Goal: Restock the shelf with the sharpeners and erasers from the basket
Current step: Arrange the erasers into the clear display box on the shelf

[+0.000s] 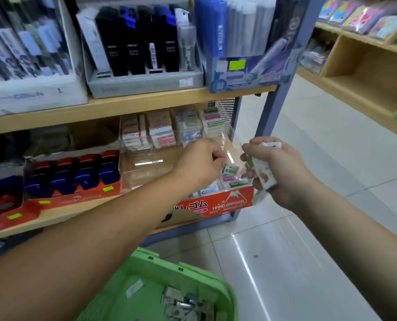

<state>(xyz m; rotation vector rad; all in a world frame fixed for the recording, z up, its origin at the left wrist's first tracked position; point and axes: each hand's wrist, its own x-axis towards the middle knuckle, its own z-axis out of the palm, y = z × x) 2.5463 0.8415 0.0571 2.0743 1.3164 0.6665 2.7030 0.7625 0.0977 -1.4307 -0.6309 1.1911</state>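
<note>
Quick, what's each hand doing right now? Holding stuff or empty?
Left hand: closed, fingers pinching a small green-labelled eraser over the orange eraser box.
Right hand: closed around a bunch of white erasers.

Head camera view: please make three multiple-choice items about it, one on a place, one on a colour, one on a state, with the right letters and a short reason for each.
1. Where is the basket?
A. On the top shelf
B. Low in front of the person, below the arms
C. Hanging on the right hand

2. What colour is the box marked HARD ERASER?
A. Red-orange
B. Yellow
C. Black

3. What is the state of the right hand?
A. Open and empty
B. Flat on the floor
C. Closed around small white packs

Answers:
1 B, the green basket sits at the bottom of the view under both forearms.
2 A, the box front is red-orange with white letters.
3 C, the fingers wrap white packs, while the left hand pinches a small eraser over the box.
</note>
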